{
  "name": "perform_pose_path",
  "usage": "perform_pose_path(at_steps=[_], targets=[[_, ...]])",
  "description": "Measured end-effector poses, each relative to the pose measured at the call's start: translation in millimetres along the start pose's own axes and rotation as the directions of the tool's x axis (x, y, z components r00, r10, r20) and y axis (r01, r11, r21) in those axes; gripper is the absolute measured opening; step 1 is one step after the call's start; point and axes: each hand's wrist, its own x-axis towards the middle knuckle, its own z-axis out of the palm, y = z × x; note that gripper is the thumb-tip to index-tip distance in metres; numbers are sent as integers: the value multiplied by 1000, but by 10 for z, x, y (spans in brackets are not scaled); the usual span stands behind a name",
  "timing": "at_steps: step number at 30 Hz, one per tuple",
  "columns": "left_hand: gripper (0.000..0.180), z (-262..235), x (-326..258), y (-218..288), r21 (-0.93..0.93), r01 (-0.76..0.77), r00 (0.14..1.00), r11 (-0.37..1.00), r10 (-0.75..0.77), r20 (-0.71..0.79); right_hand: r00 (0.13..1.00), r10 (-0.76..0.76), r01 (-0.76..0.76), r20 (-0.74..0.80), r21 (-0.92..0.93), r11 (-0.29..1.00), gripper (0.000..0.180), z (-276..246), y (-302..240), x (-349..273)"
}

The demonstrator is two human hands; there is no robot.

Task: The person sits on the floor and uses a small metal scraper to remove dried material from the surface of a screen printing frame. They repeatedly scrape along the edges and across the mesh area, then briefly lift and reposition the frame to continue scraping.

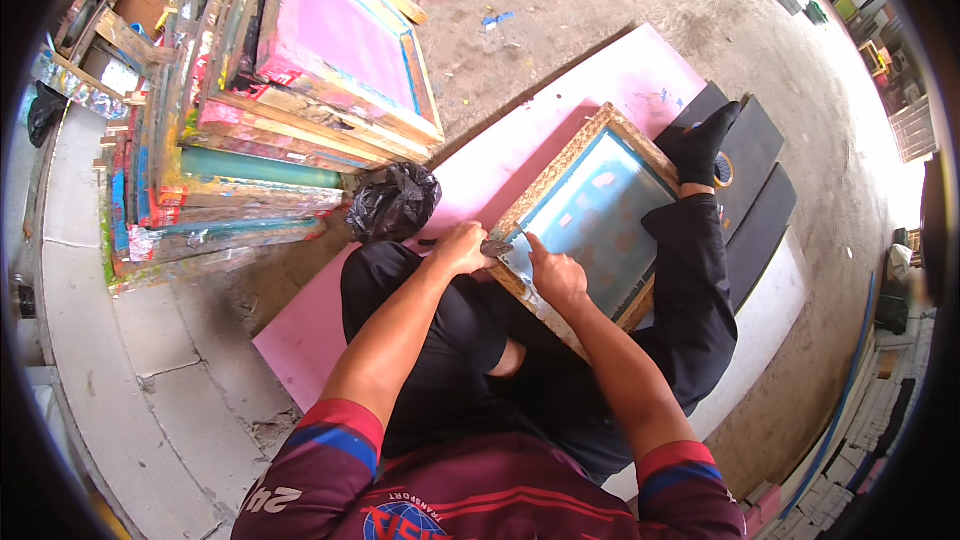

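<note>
A wooden screen-printing frame [610, 130] with blue-edged, pale blue mesh lies tilted across my lap. At its near left corner, my left hand [462, 248] is closed round a dark metal hand tool [495, 248], whose exact kind is unclear. The tool's head rests against the wood. Just to the right, my right hand [558, 275] is over the same corner, its fingers curled in a pinch near the mesh edge. Something thin may stick out of that pinch, too small to name.
Under me is a pink board [560, 90]. Left stands a tall stack of paint-stained screen frames [340, 30], beside a black plastic bag [395, 202]. My sock-covered foot [705, 145] rests by dark flat panels [755, 140] and a tape roll [723, 170]. White blocks [170, 330] line the left.
</note>
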Motion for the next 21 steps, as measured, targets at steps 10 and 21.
perform_pose_path(at_steps=[10,21], targets=[[63,27,50,-53,-42,-13,1000,999,14,10,999,-15,1,47,286,958,44,36,152,63],[58,73,18,-117,-62,-88,994,994,84,-64,969,92,-201,228,520,830,46,-37,131,132]])
